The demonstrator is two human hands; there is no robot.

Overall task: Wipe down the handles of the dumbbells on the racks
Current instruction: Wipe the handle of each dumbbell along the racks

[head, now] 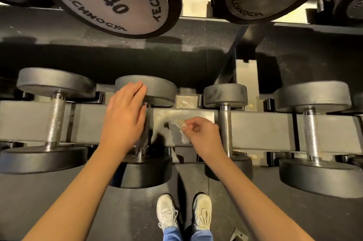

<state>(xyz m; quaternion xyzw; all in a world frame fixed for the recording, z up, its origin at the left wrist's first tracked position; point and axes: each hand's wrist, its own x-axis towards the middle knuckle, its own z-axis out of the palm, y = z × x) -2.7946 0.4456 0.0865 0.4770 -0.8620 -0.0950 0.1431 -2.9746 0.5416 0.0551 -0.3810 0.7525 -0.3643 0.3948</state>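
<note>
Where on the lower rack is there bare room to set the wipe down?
The beam is bare between the third handle and fourth handle, and between the first handle and the left hand. Crowded in the middle, where the right hand pinches the wipe.

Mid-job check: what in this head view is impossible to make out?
- Second dumbbell's handle: head view, mostly covered by the left hand.
- Wipe pinched by the right hand: blurred, its condition unclear.
- Top-right dumbbell: cut off by the frame edge, number unreadable.
</note>
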